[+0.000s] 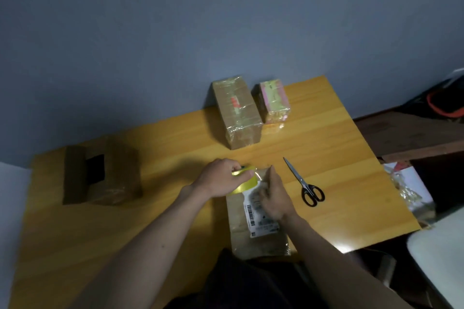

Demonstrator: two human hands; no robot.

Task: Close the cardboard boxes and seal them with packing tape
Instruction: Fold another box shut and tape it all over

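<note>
No legible text: only a blurred barcode label [262, 216] on the near cardboard box [261, 243].

Yellow wooden table [155, 208], pushed against a blue-grey wall. On it: an open brown box [100, 175] far left, two taped-up boxes at the back, a long brown one [237, 110] and a smaller pinkish one [273, 100] right beside it. Black-handled scissors [305, 183] lie right of the labelled box [258, 223] at the front edge.

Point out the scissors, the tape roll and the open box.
scissors [305, 182]: head view, on the pivot, just above the black handles.
tape roll [244, 183]: head view, on its yellow side.
open box [100, 175]: head view, on its dark opening.
</note>
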